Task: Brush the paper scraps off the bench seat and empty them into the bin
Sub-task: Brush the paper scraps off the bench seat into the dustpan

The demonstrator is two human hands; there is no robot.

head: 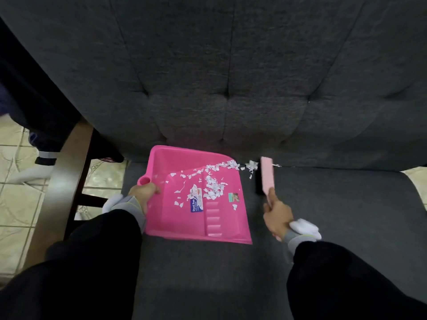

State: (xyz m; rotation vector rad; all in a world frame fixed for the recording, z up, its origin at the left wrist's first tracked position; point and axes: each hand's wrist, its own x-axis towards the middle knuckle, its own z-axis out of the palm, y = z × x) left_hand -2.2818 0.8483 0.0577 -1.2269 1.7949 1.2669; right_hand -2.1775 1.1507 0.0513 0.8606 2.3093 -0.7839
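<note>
Fingers of our left hand [144, 192] are curled tight over the handle end of the pink dustpan [196, 218], pinning it flat on the bench seat [335, 215], while our right hand [277, 214] is wrapped around the handle of the pink brush [267, 175], whose dark bristles sit on the fabric. Most of the paper scraps [213, 188] already lie inside the pan; a small clump [251, 165] sits just off its lip, against the crease where the seat meets the tufted backrest [231, 77], right beside the brush head.

We judge the main risk to be that crease: a hard stroke could push the last bits down into the gap instead of over the lip. A quick flick could also scatter the light scraps out of the shallow pan, and tipping it on the lift would spill them onto the tiled floor [13, 188].

A dark wooden table leg [67, 179] stands close on our left, which may crowd the carry. No bin is in sight.
</note>
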